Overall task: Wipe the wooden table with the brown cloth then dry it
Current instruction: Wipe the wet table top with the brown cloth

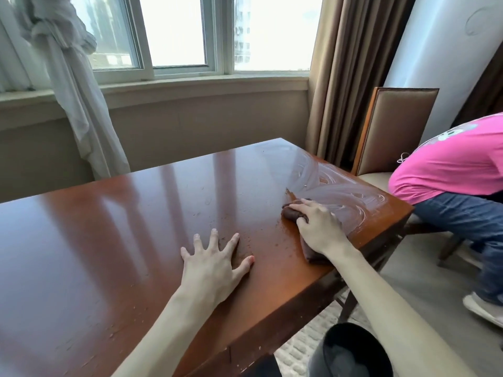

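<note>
One chair (392, 131) beside wooden table (109, 227)

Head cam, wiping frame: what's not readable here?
- Brown cloth: mostly under the right hand; its full extent is hidden.
- Wooden table: left and near parts cut off by the frame edges.
- Second person in the pink shirt: cut off by the right edge.
- Dark bin below the table: cut off by the bottom edge, contents unclear.
- Droplets near the left hand: too small to count.
</note>
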